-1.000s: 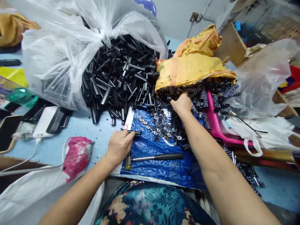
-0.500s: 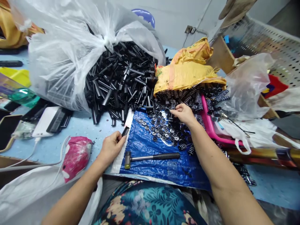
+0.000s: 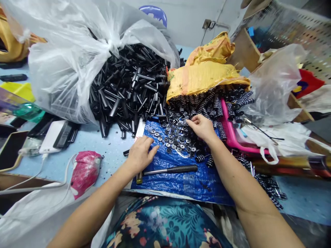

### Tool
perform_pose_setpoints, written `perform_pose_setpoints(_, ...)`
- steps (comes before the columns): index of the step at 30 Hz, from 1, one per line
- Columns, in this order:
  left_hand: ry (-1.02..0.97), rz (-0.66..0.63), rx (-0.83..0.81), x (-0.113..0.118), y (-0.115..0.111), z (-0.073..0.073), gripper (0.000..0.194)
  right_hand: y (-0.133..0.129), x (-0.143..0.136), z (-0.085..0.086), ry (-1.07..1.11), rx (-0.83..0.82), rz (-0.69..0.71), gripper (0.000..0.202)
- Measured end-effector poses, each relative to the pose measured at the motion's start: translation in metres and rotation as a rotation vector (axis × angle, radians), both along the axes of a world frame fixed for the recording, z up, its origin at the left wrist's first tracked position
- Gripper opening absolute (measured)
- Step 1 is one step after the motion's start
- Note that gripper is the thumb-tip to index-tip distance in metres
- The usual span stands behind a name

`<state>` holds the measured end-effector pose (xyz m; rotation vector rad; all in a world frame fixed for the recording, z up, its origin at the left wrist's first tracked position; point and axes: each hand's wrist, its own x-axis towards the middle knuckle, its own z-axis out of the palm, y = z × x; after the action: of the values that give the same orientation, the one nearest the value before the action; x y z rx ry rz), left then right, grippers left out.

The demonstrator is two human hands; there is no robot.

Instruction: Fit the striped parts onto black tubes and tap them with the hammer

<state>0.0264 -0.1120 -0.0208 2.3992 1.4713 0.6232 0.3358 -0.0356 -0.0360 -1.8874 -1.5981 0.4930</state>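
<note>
My left hand (image 3: 141,153) is over the left edge of the blue sheet (image 3: 165,187), its thumb apart from the fingers and nothing seen in it. A black tube (image 3: 126,152) lies just left of it, partly covered. Below the hand is a hammer (image 3: 181,169), its head partly hidden. My right hand (image 3: 201,126) is closed at the fingertips beside the checkered black-and-white pieces (image 3: 218,110); what it pinches, if anything, is too small to name. Small black discs (image 3: 178,139) lie scattered left of it.
A big clear plastic bag (image 3: 62,75) spills black tubes (image 3: 129,86) at the back. A yellow sack (image 3: 204,77) lies behind the checkered pieces, with a pink frame (image 3: 232,144) to the right. At left are a white power bank (image 3: 53,136) and a pink bundle (image 3: 85,172).
My left hand has let go of the black tube, opened and moved right over the sheet's edge. My right hand has stayed near the checkered pieces. The view has shifted slightly.
</note>
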Motion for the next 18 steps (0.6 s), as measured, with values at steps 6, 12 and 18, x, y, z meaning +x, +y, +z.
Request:
perform_pose_setpoints(6, -0.131, -0.103, -0.089, 0.019, -0.017, 0.002, 0.021, 0.014, -0.029, 0.013, -0.489, 0.150, 0.103, 0.054)
perform_pose_setpoints(12, -0.206, -0.098, -0.100, 0.008, -0.033, 0.004, 0.020, 0.030, -0.050, 0.003, -0.605, 0.056, 0.103, 0.034)
perform_pose_setpoints(18, -0.245, -0.131, -0.093, 0.000, -0.041, 0.000, 0.018, 0.009, -0.035, 0.024, -0.388, 0.238, 0.151, 0.032)
